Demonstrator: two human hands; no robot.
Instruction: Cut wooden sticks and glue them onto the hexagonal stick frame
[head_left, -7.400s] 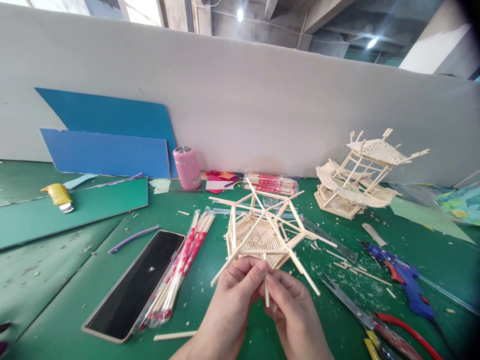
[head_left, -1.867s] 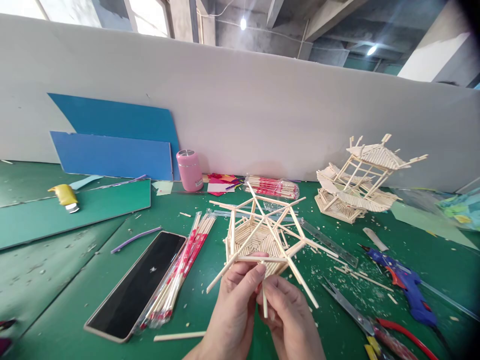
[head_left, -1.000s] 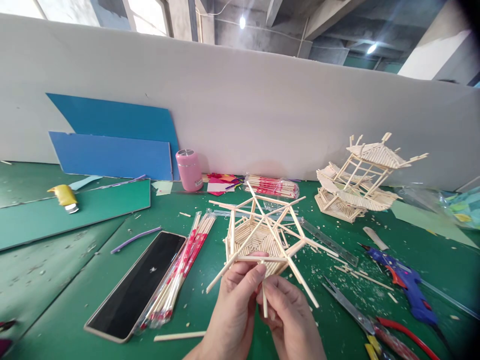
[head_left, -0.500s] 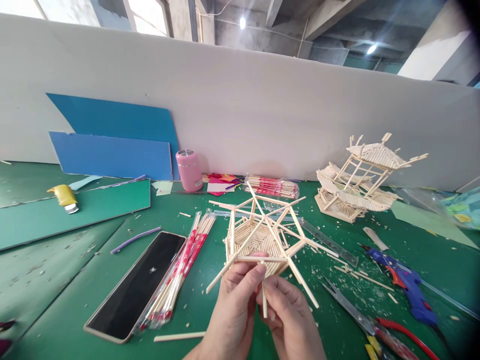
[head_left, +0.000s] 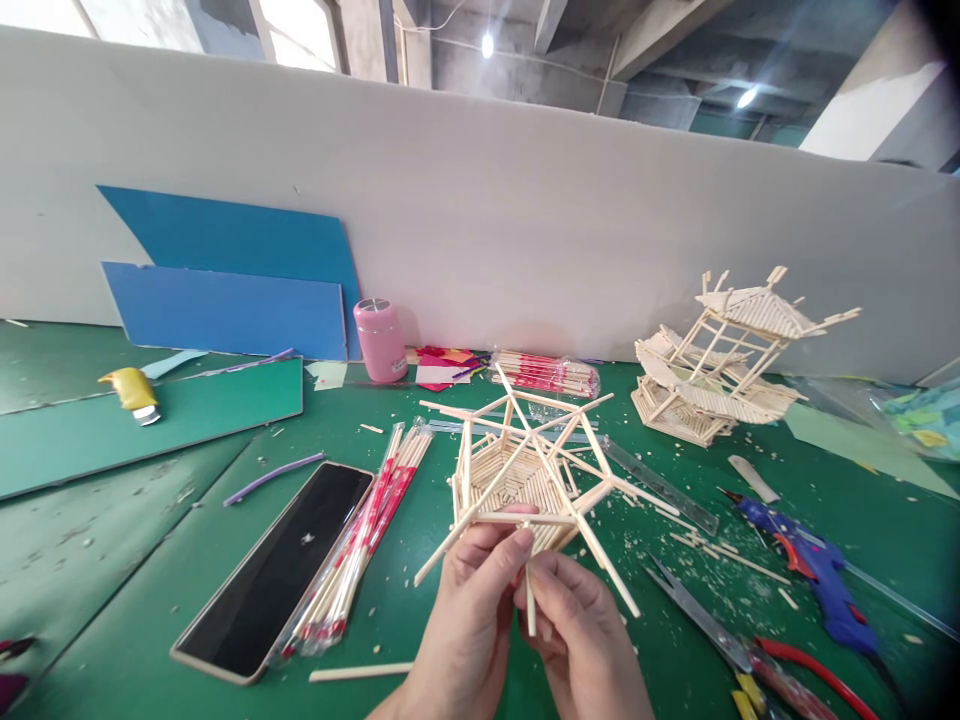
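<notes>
I hold a half-built model of pale wooden sticks, a hexagonal base with posts and crossing roof beams, tilted above the green table. My left hand pinches its near horizontal beam between thumb and fingers. My right hand is closed on a short upright stick that hangs from the same joint, pressed against the left fingertips. A finished stick pavilion stands at the back right.
A black phone and a wrapped bundle of chopsticks lie left of my hands. A blue glue gun, red-handled scissors and a clear ruler lie right. A pink bottle, blue boards and a yellow tool sit behind.
Almost nothing differs. Both hands keep the same grip on the model's joint, and the view has shifted only slightly.
</notes>
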